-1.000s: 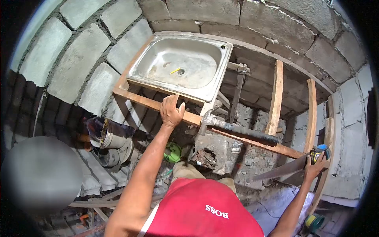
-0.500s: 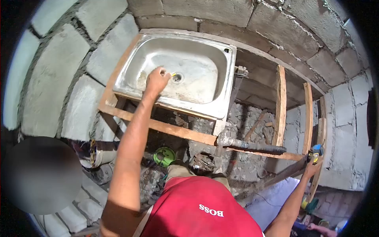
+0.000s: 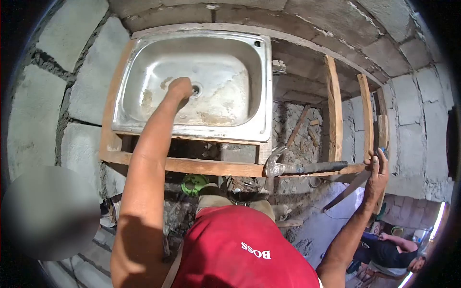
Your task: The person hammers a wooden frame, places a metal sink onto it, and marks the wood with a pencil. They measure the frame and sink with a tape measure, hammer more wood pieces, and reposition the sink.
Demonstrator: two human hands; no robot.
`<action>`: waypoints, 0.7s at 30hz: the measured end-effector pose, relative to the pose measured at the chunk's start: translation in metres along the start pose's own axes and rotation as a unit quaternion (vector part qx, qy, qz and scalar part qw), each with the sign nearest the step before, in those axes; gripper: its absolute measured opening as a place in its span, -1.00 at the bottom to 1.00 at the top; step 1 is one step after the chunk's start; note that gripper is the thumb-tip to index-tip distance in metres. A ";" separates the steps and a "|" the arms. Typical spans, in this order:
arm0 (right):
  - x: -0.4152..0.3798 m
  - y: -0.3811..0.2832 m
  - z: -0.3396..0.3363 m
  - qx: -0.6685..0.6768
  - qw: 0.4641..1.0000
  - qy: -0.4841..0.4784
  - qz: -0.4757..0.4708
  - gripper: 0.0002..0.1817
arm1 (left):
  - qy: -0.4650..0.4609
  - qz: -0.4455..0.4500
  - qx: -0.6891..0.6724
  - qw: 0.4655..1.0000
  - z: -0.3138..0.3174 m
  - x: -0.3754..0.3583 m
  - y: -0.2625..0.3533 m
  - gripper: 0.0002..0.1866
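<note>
My left hand (image 3: 180, 89) is closed in a fist inside the metal sink (image 3: 216, 67), just left of the drain hole (image 3: 195, 91); what it grips, if anything, is hidden. At the right end of the wooden frame (image 3: 211, 167), my right hand (image 3: 377, 173) has its fingers curled against something blue, which they largely cover. A saw blade (image 3: 343, 196) slants down and left from beside this hand. Between my hands, a hammer (image 3: 307, 168) with a dark grip lies along the front rail.
Upright wooden pieces (image 3: 333, 110) stand right of the sink. Block walls (image 3: 91, 72) rise at the left and behind. Rubble and a green bowl (image 3: 194, 184) lie below the frame. Another person (image 3: 389, 252) is at the lower right.
The view has shifted, and the sink sits further left in it. The yellow bit at my left fingertips no longer shows. The yellow and black item at my right hand is now hidden.
</note>
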State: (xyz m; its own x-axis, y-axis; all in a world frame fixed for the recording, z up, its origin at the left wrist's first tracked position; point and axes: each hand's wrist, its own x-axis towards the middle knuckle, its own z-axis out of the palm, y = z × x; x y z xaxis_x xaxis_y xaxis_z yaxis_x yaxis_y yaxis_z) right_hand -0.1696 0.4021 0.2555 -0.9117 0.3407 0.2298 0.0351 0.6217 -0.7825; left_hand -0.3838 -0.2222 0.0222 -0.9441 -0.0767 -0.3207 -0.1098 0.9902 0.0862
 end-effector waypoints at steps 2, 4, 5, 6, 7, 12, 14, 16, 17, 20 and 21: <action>-0.004 -0.024 0.035 0.012 0.999 -0.028 -0.026 -0.57 | -0.028 0.023 -0.016 0.999 -0.002 -0.002 0.003 -0.73; -0.008 -0.037 0.079 0.080 0.994 -0.067 -0.017 -0.65 | 0.055 0.006 -0.117 0.992 -0.032 -0.026 0.025 -0.81; -0.012 -0.047 0.104 0.095 0.988 -0.108 -0.049 -0.67 | 0.160 0.028 -0.162 0.973 -0.022 -0.020 0.029 -0.81; -0.018 -0.066 0.131 0.096 0.982 -0.155 -0.047 -0.63 | 0.173 0.053 -0.299 0.937 -0.056 -0.067 0.045 -0.82; -0.022 -0.086 0.158 0.102 0.971 -0.211 -0.046 -0.56 | 0.181 0.083 -0.428 0.881 -0.092 -0.115 0.062 -0.82; -0.064 -0.196 0.286 0.194 0.861 -0.465 -0.072 -0.51 | 0.326 0.195 -0.464 0.800 -0.092 -0.255 0.068 -0.85; -0.091 -0.238 0.331 0.125 0.848 -0.504 -0.108 -0.67 | 0.369 0.146 -0.473 0.787 -0.078 -0.281 0.043 -0.85; -0.111 -0.254 0.376 0.138 0.804 -0.565 -0.126 -0.71 | 0.415 0.073 -0.477 0.771 -0.064 -0.299 0.011 -0.85; -0.122 -0.256 0.399 0.167 0.765 -0.606 -0.144 -0.68 | 0.425 0.040 -0.468 0.774 -0.053 -0.307 -0.007 -0.85; -0.155 -0.283 0.442 0.122 0.703 -0.667 -0.213 -0.70 | 0.437 -0.030 -0.425 0.792 -0.033 -0.327 -0.051 -0.82; -0.165 -0.282 0.457 0.122 0.701 -0.669 -0.214 -0.70 | 0.429 -0.048 -0.424 0.796 -0.030 -0.332 -0.060 -0.82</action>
State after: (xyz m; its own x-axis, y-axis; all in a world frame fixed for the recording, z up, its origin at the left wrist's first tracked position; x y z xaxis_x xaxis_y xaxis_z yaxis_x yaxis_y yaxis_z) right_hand -0.2157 -0.1516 0.1733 -0.3909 -0.9084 -0.1485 -0.2805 0.2713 -0.9207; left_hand -0.0733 -0.2599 0.1522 -0.7443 -0.5581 0.3668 -0.0208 0.5683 0.8226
